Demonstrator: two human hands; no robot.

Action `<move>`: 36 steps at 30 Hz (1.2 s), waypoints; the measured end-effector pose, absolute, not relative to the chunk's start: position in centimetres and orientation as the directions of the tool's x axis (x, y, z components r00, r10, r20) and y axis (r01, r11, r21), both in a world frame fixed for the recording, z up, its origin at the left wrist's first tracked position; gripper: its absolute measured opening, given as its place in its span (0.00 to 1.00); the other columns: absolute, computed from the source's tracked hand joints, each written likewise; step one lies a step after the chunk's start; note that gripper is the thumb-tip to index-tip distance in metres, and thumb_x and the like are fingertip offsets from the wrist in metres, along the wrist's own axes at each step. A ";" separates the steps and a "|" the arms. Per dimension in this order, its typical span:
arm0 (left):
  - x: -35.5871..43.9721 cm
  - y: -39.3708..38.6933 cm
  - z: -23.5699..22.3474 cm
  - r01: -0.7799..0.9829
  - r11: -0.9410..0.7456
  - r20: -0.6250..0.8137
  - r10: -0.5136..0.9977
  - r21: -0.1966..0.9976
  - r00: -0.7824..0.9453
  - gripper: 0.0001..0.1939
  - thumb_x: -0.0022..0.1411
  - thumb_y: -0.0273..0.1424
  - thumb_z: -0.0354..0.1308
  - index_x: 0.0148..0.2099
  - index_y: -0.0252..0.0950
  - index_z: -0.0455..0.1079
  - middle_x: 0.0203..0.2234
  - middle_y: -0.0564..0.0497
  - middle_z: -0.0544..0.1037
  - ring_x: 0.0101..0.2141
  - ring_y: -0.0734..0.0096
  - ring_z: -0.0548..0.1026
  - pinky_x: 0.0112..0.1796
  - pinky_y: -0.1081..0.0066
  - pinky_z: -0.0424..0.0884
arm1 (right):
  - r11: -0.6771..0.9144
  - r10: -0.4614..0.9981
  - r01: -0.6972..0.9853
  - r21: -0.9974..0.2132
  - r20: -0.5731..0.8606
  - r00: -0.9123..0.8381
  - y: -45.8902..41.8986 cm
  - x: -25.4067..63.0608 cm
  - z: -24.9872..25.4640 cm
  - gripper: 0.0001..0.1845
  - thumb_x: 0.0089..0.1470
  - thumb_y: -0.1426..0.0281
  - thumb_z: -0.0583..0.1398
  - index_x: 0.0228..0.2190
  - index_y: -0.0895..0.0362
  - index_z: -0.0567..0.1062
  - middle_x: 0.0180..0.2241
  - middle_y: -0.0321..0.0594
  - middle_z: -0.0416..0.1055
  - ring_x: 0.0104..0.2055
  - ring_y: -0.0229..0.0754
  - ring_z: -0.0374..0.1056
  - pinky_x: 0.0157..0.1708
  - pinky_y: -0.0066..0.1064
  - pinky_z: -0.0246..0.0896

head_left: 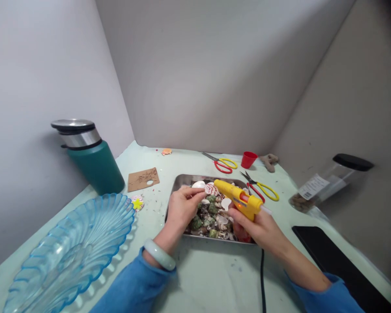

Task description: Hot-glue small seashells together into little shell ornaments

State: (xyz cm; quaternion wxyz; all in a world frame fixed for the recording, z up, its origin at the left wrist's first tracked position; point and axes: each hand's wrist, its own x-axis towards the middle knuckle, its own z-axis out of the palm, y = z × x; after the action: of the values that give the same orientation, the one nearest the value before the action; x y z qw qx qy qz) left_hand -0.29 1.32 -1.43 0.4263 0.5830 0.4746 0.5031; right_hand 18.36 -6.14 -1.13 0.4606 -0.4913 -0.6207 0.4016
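My left hand [181, 208] pinches a small ribbed red-and-white shell [211, 189] between thumb and fingertips, held over a metal tray [180, 182] full of several mixed seashells [211, 215]. My right hand [259, 226] grips a yellow glue gun [239, 199] whose nozzle points left, almost touching the held shell. An orange light glows on the gun's side. Its black cord [262, 278] runs down toward me across the table.
A blue scalloped glass dish [68, 252] lies front left, a teal flask [91, 158] behind it. A brown card [143, 179], two scissors [223, 164] [262, 188], a red cup [248, 159], a tilted clear jar [329, 182] and a black slab [339, 261] surround the tray.
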 end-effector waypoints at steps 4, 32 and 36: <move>-0.5 1.3 -0.7 -0.226 0.160 -0.119 0.976 0.961 0.184 0.16 0.48 0.34 0.67 0.39 0.31 0.77 0.11 0.58 0.65 0.12 0.82 0.60 0.16 0.78 0.58 | 0.111 0.993 0.226 -0.968 0.099 -0.061 -6.2 18.5 -1.4 0.16 0.54 0.55 0.59 0.29 0.55 0.69 0.16 0.33 0.63 0.17 0.36 0.58 0.16 0.29 0.54; -0.9 1.4 0.0 -0.542 0.473 -0.273 0.870 0.695 0.410 0.06 0.55 0.15 0.58 0.33 0.28 0.67 0.27 0.46 0.77 0.27 0.75 0.78 0.31 0.80 0.76 | 0.089 0.980 0.204 -0.975 0.049 -0.191 -6.3 19.0 -1.7 0.17 0.55 0.54 0.58 0.34 0.56 0.68 0.18 0.32 0.64 0.19 0.34 0.59 0.19 0.27 0.53; -0.9 1.4 -0.1 -0.534 0.475 -0.271 0.868 0.700 0.416 0.06 0.55 0.14 0.57 0.34 0.27 0.68 0.29 0.44 0.78 0.30 0.73 0.79 0.33 0.79 0.76 | 0.070 0.981 0.156 -0.985 0.039 -0.190 -6.3 19.0 -1.7 0.18 0.54 0.53 0.59 0.34 0.55 0.68 0.18 0.32 0.63 0.18 0.34 0.58 0.18 0.27 0.53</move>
State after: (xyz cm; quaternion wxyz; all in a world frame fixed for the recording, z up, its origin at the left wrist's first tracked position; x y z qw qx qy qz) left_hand -0.93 1.43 -0.10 0.7987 0.2648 0.3151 0.4389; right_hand 18.96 -6.26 -1.65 0.4223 -0.4762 -0.5971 0.4882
